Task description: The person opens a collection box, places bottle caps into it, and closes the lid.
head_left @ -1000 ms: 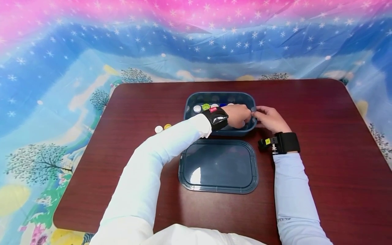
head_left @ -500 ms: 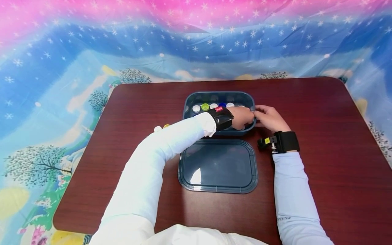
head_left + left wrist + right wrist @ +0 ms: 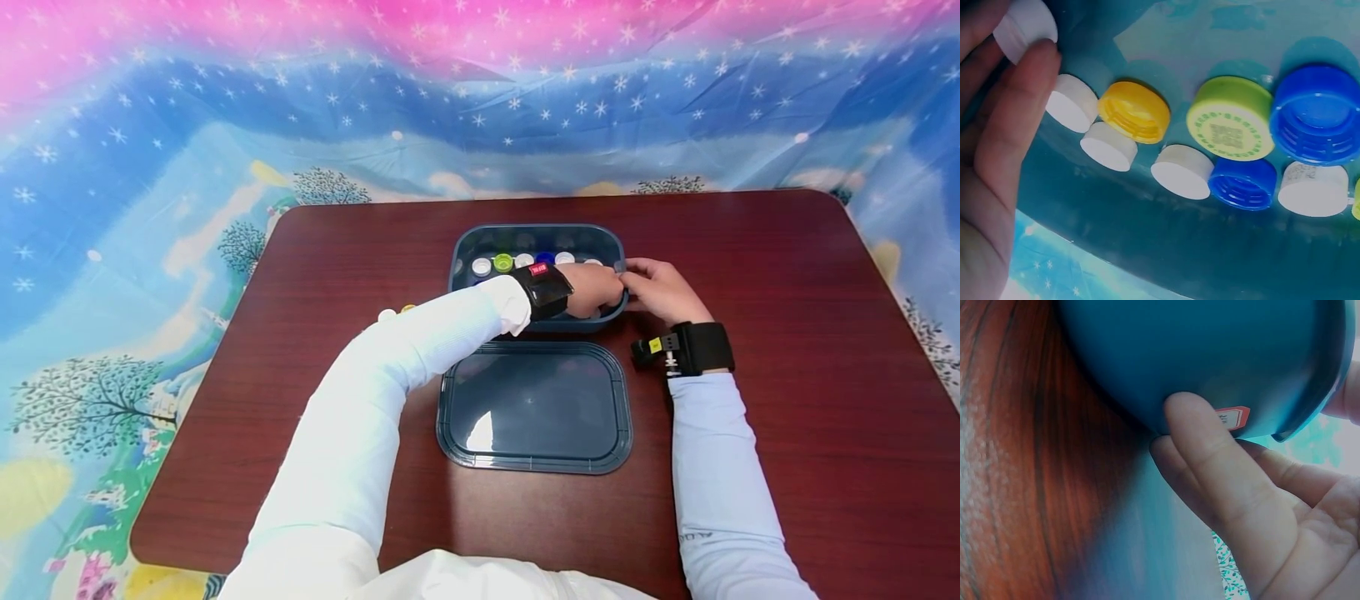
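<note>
My left hand point(image 3: 588, 287) reaches into the dark blue-grey plastic box point(image 3: 459, 242) near its right end. In the left wrist view, its fingers pinch a white bottle cap point(image 3: 1027, 28) above the box floor. Several other caps lie below, including a yellow cap point(image 3: 1135, 112), a green cap point(image 3: 1230, 120) and a large blue cap point(image 3: 1317, 115). My right hand point(image 3: 663, 290) grips the box's right end from outside. In the right wrist view, fingertips press the wall beside a small label point(image 3: 1233, 417), with part of the hand at the rim.
The box lid point(image 3: 532, 408) lies flat in front of the box on the dark red-brown table point(image 3: 810, 333). To the left, a white cap point(image 3: 387, 315) and a yellow cap point(image 3: 408, 308) lie partly behind the left sleeve. A patterned cloth point(image 3: 480, 100) hangs behind the table.
My left hand has shifted slightly right inside the box, then stayed there over the last half second. More white caps show behind it. The right hand stays on the box's end.
</note>
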